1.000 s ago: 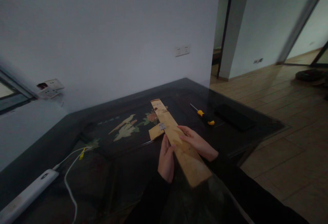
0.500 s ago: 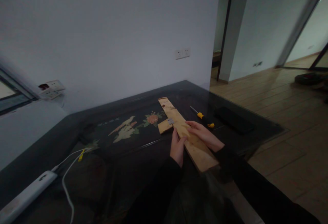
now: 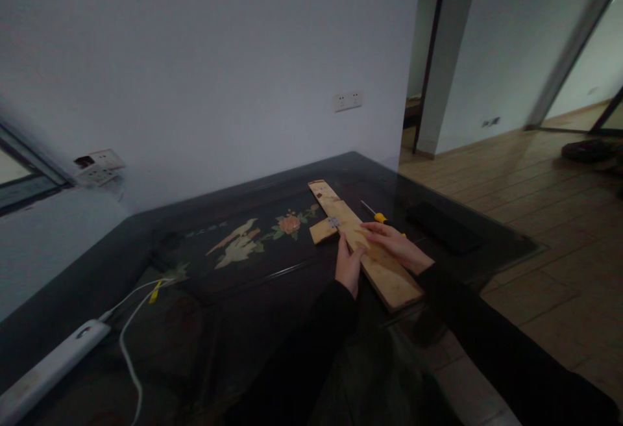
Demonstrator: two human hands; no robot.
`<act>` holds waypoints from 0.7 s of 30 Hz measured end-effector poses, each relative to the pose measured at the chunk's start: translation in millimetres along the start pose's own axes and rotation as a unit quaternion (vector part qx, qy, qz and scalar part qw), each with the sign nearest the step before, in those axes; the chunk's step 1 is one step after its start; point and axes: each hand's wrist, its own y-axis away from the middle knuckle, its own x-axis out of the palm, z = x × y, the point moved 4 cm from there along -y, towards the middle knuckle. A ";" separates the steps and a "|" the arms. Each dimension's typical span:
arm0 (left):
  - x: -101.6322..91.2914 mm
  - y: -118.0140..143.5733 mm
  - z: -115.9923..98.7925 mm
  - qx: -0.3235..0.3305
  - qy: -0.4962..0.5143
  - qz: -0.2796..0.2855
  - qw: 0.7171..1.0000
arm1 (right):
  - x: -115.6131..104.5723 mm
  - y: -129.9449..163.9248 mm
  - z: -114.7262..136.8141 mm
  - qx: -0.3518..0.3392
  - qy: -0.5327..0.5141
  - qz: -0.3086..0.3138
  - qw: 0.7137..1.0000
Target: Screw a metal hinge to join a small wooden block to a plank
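Both hands pressing on plank (image 3: 363, 244), lying flat on table (image 3: 204, 283) at right edge. Left hand (image 3: 349, 267) gripping plank's side, right hand (image 3: 396, 248) lying open on top. Near end overhanging; plank likely tipping off if pressure easing. Screwdriver (image 3: 377, 213) lying just beside right hand, risking knock.
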 end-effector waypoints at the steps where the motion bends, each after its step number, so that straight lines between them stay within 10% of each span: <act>1: -0.5 -1.4 0.9 0.001 -0.001 0.001 1.000 | -0.6 -0.3 0.2 0.003 0.005 0.002 1.000; 9: -9.5 -4.9 -2.0 0.005 -0.012 0.004 1.000 | -0.6 10.4 12.9 -0.024 0.066 0.001 0.998; 15: -55.8 2.2 -31.8 0.011 -0.049 -0.058 0.997 | -13.1 69.1 59.4 -0.079 0.093 -0.003 0.993; 21: -102.7 -0.8 -79.4 0.100 -0.010 -0.120 0.988 | 96.7 95.1 92.9 -0.140 -0.030 0.147 0.979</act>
